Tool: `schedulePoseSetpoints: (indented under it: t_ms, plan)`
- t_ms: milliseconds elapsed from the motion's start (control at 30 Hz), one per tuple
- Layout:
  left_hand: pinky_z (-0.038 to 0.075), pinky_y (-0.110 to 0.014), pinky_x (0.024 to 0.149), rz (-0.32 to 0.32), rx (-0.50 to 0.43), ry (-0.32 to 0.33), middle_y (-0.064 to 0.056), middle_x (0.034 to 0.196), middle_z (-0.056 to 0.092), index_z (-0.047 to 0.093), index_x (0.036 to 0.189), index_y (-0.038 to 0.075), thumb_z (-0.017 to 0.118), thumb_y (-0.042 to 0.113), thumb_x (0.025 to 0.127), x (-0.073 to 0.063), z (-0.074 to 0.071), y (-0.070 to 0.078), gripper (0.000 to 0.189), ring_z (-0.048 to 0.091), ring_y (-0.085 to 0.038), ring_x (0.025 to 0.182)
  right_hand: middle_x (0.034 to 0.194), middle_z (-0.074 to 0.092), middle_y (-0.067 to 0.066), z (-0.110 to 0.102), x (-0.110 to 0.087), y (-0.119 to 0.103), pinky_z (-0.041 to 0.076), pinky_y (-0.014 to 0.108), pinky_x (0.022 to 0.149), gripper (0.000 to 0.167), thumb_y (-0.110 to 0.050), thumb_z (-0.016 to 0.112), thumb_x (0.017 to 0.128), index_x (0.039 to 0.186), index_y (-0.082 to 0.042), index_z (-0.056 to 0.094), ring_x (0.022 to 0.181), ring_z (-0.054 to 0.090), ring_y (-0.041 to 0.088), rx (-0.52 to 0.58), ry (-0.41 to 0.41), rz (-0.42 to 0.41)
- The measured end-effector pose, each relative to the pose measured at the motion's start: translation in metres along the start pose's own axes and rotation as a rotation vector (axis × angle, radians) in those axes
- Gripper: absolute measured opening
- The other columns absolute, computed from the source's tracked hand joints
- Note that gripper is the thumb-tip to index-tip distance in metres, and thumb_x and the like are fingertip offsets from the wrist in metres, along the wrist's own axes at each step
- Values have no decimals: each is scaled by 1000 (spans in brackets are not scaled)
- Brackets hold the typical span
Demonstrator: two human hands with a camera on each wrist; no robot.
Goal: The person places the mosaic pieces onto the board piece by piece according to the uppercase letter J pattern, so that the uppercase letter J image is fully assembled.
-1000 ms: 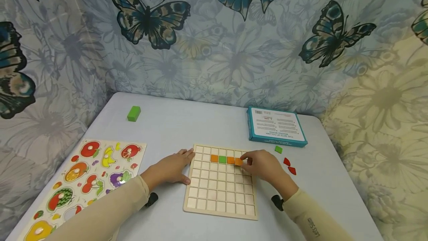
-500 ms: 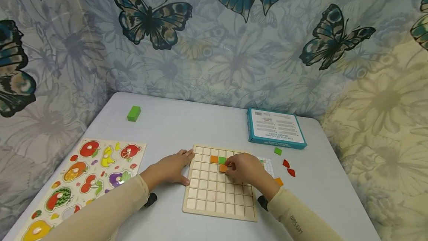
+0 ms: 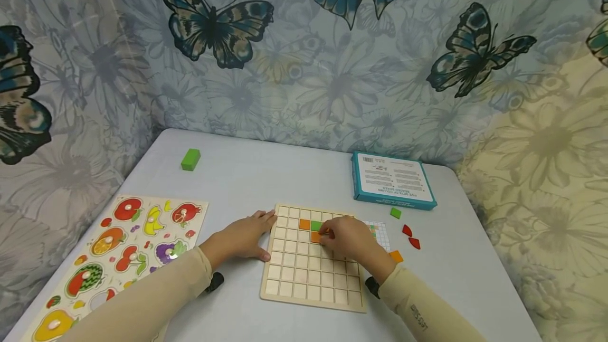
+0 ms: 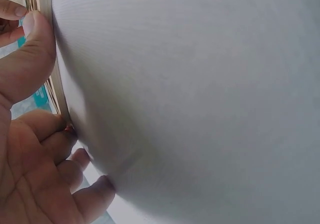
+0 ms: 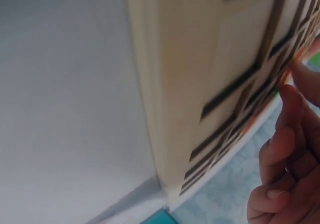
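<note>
A wooden grid board (image 3: 313,292) lies mid-table. My left hand (image 3: 242,237) rests at its left edge, fingers spread; in the left wrist view the thumb (image 4: 37,39) touches the board's side. My right hand (image 3: 351,236) reaches over the upper grid, pinching an orange square tile (image 3: 315,237) with thumb and index finger at its right side. That tile sits just below a green square tile (image 3: 315,225) in the grid. Left of the green one is another orange tile (image 3: 304,224). The right hand hides the cells to the right.
A fruit puzzle board (image 3: 157,247) lies at left, a green block (image 3: 190,160) at back left. A teal box (image 3: 394,181) stands back right. Right of the board are a patterned grid card (image 3: 380,236), a loose orange tile (image 3: 396,256), a green tile (image 3: 396,213) and red pieces (image 3: 415,243).
My right hand has moved left across the board, from the top-row orange tiles to the orange tile below the green one. The grid card and a loose orange tile came into view. Left hand unchanged.
</note>
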State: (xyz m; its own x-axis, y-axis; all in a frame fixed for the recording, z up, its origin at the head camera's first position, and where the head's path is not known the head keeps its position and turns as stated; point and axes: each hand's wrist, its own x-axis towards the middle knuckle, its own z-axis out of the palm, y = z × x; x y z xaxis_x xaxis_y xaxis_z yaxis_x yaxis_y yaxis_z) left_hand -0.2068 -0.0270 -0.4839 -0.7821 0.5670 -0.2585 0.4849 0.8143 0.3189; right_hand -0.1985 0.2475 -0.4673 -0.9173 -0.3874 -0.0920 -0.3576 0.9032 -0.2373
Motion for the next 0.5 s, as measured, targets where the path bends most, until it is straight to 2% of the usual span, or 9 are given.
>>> schedulePoseSetpoints:
  t_ms: [267,400,500]
  plan:
    - [28,-46,113,-1,-1,10,-8,159,25,33,153,4,80,46,76,0,1,-2,100,22,-28,145,69,53,-15,-1,0,2,42,26,55,12,-31,74,87,97,-23,76,63,48,8,-10,17,-11]
    - [28,-47,113,-1,-17,7,-7,160,24,32,153,4,80,45,76,-1,1,-1,99,21,-28,145,69,53,-11,-15,-9,14,41,28,53,17,-30,76,86,101,-21,75,61,48,11,43,45,48]
    - [27,-47,113,1,-24,7,-7,160,24,32,153,4,81,45,76,-2,1,-1,99,21,-29,146,70,55,-8,-31,-17,33,41,29,49,22,-28,77,86,105,-18,75,56,49,11,66,69,109]
